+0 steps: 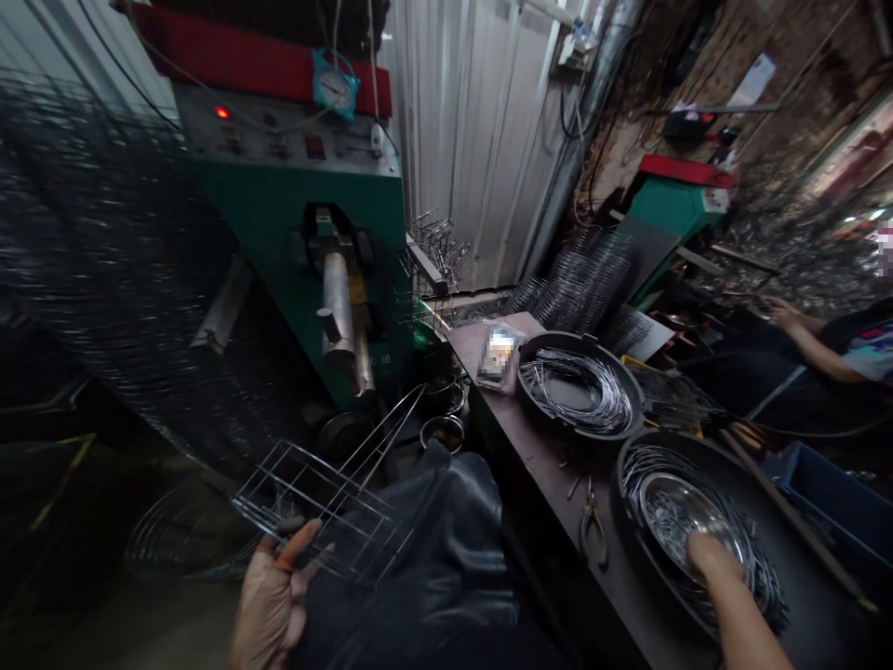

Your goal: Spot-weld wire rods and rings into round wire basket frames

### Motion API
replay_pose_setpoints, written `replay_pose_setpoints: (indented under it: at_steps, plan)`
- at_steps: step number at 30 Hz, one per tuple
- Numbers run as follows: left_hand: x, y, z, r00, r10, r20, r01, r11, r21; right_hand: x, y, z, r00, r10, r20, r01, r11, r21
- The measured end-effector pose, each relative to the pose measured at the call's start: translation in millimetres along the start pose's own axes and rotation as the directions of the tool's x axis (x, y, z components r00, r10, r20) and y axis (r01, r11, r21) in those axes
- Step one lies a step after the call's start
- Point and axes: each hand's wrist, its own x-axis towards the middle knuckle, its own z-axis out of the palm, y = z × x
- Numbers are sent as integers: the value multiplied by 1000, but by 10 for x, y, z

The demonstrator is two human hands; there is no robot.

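My left hand (272,596), with orange coverings on some fingers, grips the near-left edge of a long-handled wire grill basket (325,507). The basket is tilted above my lap, and its wire handle points away towards the green machine. My right hand (712,558) reaches down into a shiny metal bowl (673,493) of short wire pieces (662,523); its fingers are hidden there. That bowl rests inside a black round tray (628,549), ringed by loose wire rods (767,582). Pliers (593,535) lie on the bench beside the tray.
A green press machine (279,242) with a lit red lamp stands ahead. Another black tray (523,391) holds bent wire hoops (606,395) on the bench (530,456). Stacked wire mesh (104,261) rises at left. At right are a blue crate (837,502) and another person's arm (813,340).
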Motion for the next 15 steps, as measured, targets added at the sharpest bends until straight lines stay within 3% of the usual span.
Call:
replay_pose_setpoints:
  at_steps: [3,5,6,7,9,11,12,15]
  plan:
    - [3,-22,-4,1000,-1,11,2,1000,-17,-86,-302,-274,996,58,63,-55,997,-55]
    - [-10,-29,15,1000,8,15,-8,999,-32,-239,-728,-435,993,-107,-40,110,990,83]
    - [-21,-31,30,1000,16,9,-16,999,-40,-359,-1016,-494,966,-233,-112,252,945,209]
    - [-35,-33,47,1000,26,1,-26,998,-49,-511,-1347,-534,929,-327,-174,370,848,381]
    - [-69,-43,77,999,38,-16,-39,997,-68,-899,-2085,-553,833,-499,-238,501,500,706]
    - [-103,-61,88,999,46,-16,-47,995,-92,-1357,-2817,-512,757,-623,-197,402,207,892]
    - [-117,-73,86,999,47,-17,-48,993,-105,-1590,-3142,-483,723,-673,-156,306,110,946]
    - [-134,-99,61,999,49,-23,-52,988,-145,-2190,-3845,-426,609,-789,-86,73,-52,996]
